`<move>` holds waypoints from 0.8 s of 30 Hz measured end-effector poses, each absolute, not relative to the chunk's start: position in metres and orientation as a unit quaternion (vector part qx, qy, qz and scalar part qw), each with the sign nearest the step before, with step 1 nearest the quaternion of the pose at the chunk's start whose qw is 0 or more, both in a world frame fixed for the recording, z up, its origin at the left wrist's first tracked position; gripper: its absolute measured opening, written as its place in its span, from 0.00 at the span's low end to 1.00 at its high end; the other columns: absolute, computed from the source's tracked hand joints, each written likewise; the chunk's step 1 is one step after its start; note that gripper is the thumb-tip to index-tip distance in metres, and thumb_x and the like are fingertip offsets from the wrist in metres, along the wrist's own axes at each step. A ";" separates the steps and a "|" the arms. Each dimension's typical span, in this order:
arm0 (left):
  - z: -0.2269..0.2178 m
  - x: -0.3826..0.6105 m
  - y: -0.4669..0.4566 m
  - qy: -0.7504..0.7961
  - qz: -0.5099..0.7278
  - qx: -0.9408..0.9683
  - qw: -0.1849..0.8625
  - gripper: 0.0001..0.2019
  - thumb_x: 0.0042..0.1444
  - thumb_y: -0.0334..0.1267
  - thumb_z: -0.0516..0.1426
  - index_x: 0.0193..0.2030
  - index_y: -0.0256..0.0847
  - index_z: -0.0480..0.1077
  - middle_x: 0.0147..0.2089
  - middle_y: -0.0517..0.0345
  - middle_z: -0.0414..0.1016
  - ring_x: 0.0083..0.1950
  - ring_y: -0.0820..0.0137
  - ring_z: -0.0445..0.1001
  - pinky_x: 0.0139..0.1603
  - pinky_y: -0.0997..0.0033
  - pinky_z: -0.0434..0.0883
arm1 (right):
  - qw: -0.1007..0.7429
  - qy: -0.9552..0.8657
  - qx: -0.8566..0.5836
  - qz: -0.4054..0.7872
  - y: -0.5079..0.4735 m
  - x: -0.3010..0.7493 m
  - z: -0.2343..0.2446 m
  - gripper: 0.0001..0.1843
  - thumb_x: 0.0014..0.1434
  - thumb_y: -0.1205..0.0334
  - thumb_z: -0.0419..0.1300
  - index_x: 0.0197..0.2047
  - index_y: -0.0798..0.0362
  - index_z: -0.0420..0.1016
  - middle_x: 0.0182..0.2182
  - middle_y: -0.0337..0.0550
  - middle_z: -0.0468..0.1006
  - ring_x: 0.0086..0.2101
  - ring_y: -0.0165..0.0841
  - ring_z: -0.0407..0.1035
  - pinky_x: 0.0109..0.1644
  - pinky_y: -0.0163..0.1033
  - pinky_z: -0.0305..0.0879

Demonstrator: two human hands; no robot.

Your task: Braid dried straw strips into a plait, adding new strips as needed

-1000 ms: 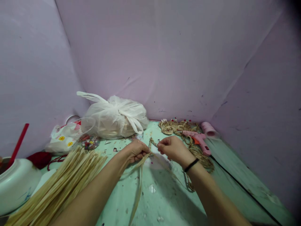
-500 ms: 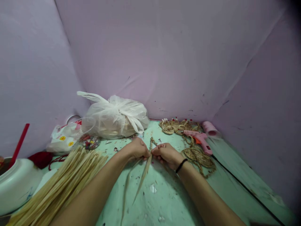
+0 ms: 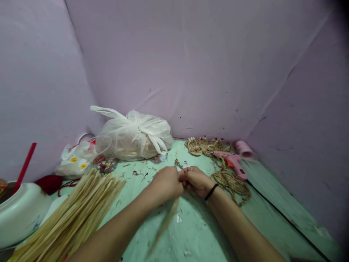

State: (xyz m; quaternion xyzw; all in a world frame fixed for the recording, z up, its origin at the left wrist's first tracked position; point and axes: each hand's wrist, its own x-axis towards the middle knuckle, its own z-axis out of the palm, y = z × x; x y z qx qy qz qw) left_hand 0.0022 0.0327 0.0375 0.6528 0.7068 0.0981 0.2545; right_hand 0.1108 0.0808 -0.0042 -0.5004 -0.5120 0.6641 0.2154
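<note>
My left hand [image 3: 168,184] and my right hand [image 3: 195,179] meet over the middle of the green table [image 3: 191,233], knuckles touching. Both are closed around pale straw strips [image 3: 163,225] whose loose ends trail toward me, blurred by motion. A short braided end [image 3: 177,163] pokes out beyond the fingers. A black band circles my right wrist. A large bundle of straw strips [image 3: 73,214] lies to the left of my left arm.
A tied white plastic bag [image 3: 136,134] and a printed bag [image 3: 75,159] with beads [image 3: 105,165] sit at the back left. Braided coils [image 3: 229,180], a pink glue gun [image 3: 231,162] and a pink roll [image 3: 245,149] lie right. A white bowl [image 3: 19,214] is far left.
My hands have come together from slightly apart. The left hand shifted right and toward me, covering the strips, and the loose straw ends swung under it.
</note>
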 end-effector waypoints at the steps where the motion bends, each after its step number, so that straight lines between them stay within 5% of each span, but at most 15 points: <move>1: 0.039 -0.003 0.037 0.709 0.113 0.646 0.257 0.07 0.43 0.35 0.53 0.23 0.34 0.69 0.21 0.52 0.68 0.25 0.68 0.68 0.23 0.74 0.58 | 0.212 -0.508 -0.496 0.672 0.081 0.112 -0.004 0.07 0.38 0.75 0.52 0.14 0.58 0.64 0.06 0.32 0.59 0.09 0.19 0.48 0.12 0.27 0.41; 5: 0.039 -0.016 0.052 0.723 0.219 0.528 0.387 0.07 0.45 0.30 0.50 0.22 0.34 0.67 0.12 0.61 0.60 0.14 0.75 0.60 0.17 0.76 0.55 | 0.210 -0.475 -0.470 0.714 0.082 0.114 -0.002 0.05 0.39 0.74 0.55 0.15 0.59 0.67 0.08 0.35 0.63 0.11 0.20 0.51 0.14 0.27 0.44; 10: 0.023 -0.015 0.059 0.635 0.229 0.421 0.606 0.08 0.46 0.27 0.49 0.19 0.32 0.64 0.14 0.60 0.63 0.13 0.79 0.57 0.13 0.79 0.53 | 0.218 -0.481 -0.425 0.736 0.083 0.117 -0.005 0.04 0.38 0.74 0.57 0.16 0.59 0.67 0.14 0.39 0.69 0.15 0.21 0.57 0.19 0.28 0.52; 16: 0.018 -0.019 0.060 0.702 0.173 0.455 0.521 0.09 0.41 0.29 0.52 0.13 0.35 0.61 0.08 0.64 0.53 0.09 0.79 0.50 0.11 0.78 0.48 | 0.182 -0.600 -0.507 0.591 0.083 0.113 -0.007 0.03 0.39 0.72 0.56 0.18 0.59 0.69 0.11 0.34 0.65 0.13 0.20 0.50 0.16 0.28 0.44; 24: 0.008 -0.014 0.059 0.719 0.200 0.529 0.404 0.06 0.34 0.27 0.53 0.14 0.37 0.60 0.07 0.69 0.46 0.10 0.80 0.46 0.13 0.76 0.41 | 0.131 -0.762 -0.569 0.279 0.073 0.109 0.006 0.08 0.37 0.68 0.56 0.20 0.56 0.77 0.16 0.43 0.73 0.21 0.28 0.63 0.23 0.31 0.50</move>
